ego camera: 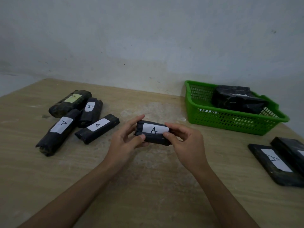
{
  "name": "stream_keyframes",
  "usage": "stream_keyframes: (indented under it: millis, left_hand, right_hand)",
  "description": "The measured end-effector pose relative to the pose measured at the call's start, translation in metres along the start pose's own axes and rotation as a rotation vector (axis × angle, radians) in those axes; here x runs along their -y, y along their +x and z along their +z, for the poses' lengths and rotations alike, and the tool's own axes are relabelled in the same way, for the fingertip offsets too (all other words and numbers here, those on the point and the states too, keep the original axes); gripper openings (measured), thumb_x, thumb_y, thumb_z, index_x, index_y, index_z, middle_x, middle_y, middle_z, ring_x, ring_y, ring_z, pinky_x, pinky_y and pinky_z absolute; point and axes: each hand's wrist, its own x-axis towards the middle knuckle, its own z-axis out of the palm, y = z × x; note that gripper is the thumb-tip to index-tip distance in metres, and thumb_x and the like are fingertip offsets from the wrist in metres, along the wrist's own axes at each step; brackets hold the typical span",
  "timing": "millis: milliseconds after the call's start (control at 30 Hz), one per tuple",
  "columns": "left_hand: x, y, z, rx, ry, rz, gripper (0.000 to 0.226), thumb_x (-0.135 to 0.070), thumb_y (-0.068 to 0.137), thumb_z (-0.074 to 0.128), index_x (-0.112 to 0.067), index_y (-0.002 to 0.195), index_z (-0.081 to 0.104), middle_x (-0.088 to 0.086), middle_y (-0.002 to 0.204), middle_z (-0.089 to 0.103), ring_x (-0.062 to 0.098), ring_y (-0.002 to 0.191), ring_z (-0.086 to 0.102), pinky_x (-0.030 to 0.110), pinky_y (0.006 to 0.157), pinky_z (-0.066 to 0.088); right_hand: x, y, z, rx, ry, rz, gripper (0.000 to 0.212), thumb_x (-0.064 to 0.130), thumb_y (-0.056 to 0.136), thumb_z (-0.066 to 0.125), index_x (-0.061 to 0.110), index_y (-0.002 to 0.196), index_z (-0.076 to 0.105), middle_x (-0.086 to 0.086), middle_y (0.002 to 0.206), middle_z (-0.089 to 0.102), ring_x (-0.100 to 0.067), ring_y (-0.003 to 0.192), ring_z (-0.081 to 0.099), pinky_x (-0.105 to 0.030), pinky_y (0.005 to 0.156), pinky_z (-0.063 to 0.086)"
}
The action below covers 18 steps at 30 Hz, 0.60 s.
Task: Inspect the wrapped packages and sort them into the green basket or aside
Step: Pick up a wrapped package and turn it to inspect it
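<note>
Holding the wrapped package (pixel 154 130) label-up permits inspection: left hand (pixel 123 140) and right hand (pixel 187 142) pinch opposite ends. The green basket (pixel 230 124) lies beyond the right grip.

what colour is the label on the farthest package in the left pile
Pale yellow paper label on the black wrapped package, clearest in the head view.
</note>
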Motion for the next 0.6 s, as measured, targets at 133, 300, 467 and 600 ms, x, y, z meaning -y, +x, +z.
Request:
stream_keyframes:
  millis: [133,300,467,600]
  left_hand:
    - [-0.004,0.000,0.005,-0.004,0.025,0.012,0.049,0.008,0.087,0.051,-0.028,0.120,0.055,-0.001,0.117,0.057,0.006,0.101,0.063,0.022,0.074,0.056]
    - [-0.009,0.007,0.022,0.102,0.197,0.091,0.052,0.021,0.079,0.052,-0.021,0.109,0.055,-0.004,0.113,0.057,-0.001,0.104,0.060,0.014,0.080,0.051]
    - [-0.015,0.038,0.043,0.095,0.509,0.115,0.019,-0.010,0.088,0.060,-0.025,0.099,0.053,-0.016,0.098,0.058,0.001,0.087,0.062,0.010,0.070,0.050]
    - [-0.029,0.079,0.070,0.151,0.810,0.329,0.031,-0.028,0.090,0.057,-0.029,0.121,0.057,-0.014,0.104,0.064,0.005,0.093,0.056,0.012,0.079,0.040]
  right_hand:
    - [0.001,0.001,-0.003,0.007,0.049,0.014,0.020,0.009,0.081,0.072,0.025,0.093,0.071,0.005,0.092,0.073,-0.007,0.084,0.070,-0.022,0.072,0.056]
    - [0.003,0.011,-0.013,-0.046,0.172,0.114,0.015,0.005,0.084,0.068,0.020,0.080,0.068,0.003,0.081,0.070,-0.003,0.073,0.065,-0.019,0.065,0.052]
    - [0.013,0.034,-0.040,-0.055,0.037,0.080,0.021,0.006,0.079,0.072,0.024,0.071,0.067,0.008,0.074,0.069,0.000,0.071,0.062,-0.014,0.064,0.049]
    - [0.029,0.063,-0.075,-0.039,-0.111,-0.007,0.015,0.011,0.080,0.072,0.023,0.074,0.067,0.008,0.075,0.068,-0.002,0.074,0.062,-0.017,0.066,0.049]
